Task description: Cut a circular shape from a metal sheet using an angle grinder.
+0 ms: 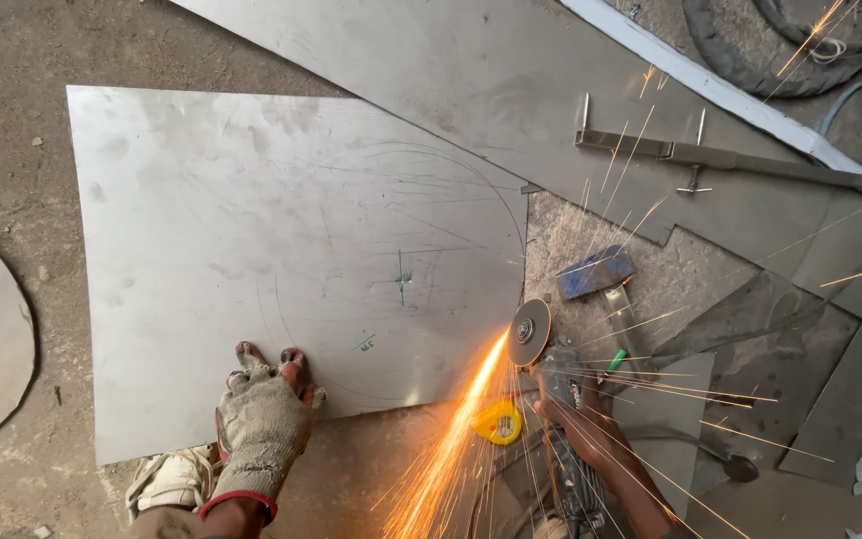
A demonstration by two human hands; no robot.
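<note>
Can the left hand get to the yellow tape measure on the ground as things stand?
Probably yes, but not safely: the gloved left hand presses the large steel sheet, and the round yellow tape measure lies uncovered nearby, though inside the orange spark stream off the angle grinder.

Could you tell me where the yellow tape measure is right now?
The yellow tape measure lies on the ground low in the head view, below the grinder disc, just left of the right hand.

Metalworking workshop, floor level. Evidence: steel sheets (281,250) laid on dirt floor (12,60); angle grinder (541,349) throwing sparks (451,439), lower centre; hammer (601,279); yellow tape measure (499,422); hoses (750,60), upper right.
</note>
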